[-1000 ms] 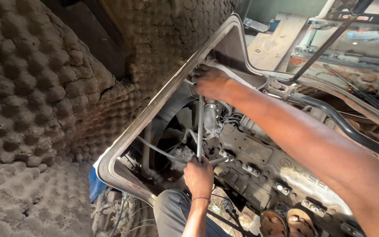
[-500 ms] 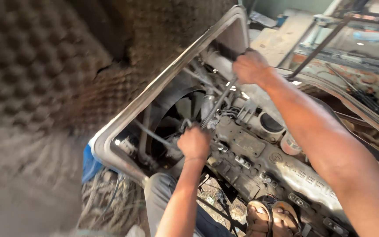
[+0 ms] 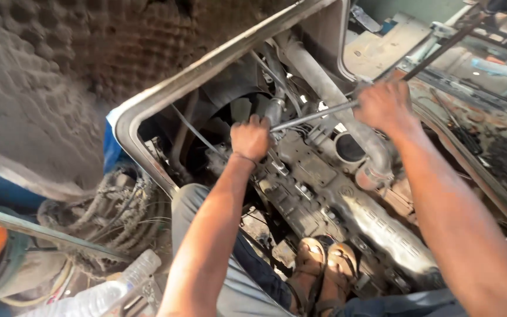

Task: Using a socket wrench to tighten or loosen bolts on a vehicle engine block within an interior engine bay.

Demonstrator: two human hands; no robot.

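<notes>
I look down into an open engine bay at a greasy engine [image 3: 347,205]. A long metal wrench bar [image 3: 309,117] runs across it between my two hands. My left hand [image 3: 250,138] is closed around the bar's lower end, where it meets a fitting on the engine's front. My right hand [image 3: 385,105] grips the bar's upper end, next to a large pipe [image 3: 324,82] and a round open port [image 3: 348,148]. My sandalled feet [image 3: 324,270] rest on the engine block below.
A grey metal frame [image 3: 165,97] borders the bay on the left. Dimpled padded lining [image 3: 36,88] fills the upper left. A tangle of cables [image 3: 112,211] hangs at lower left, with a clear plastic bottle [image 3: 107,290] beneath it. Rusty bodywork [image 3: 476,117] lies to the right.
The view has swung in closer to the engine. Both hands stayed on the bar, which has turned from nearly upright to slanted, my right hand now out to the right.
</notes>
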